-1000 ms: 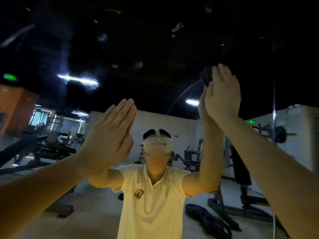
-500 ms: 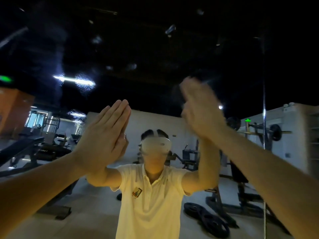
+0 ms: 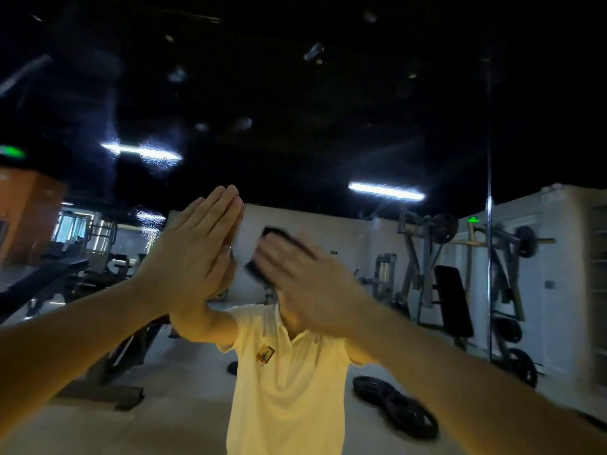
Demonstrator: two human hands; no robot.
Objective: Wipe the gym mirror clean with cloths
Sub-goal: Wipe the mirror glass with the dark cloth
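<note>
While my left hand (image 3: 193,254) lies flat on the mirror (image 3: 328,93), my blurry right hand (image 3: 308,284) presses the cloth (image 3: 277,235). Straight fingers on both.

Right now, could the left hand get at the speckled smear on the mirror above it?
Probably yes: the left hand lies flat on the mirror, and only bare glass separates it from the speckled smear above.
</note>
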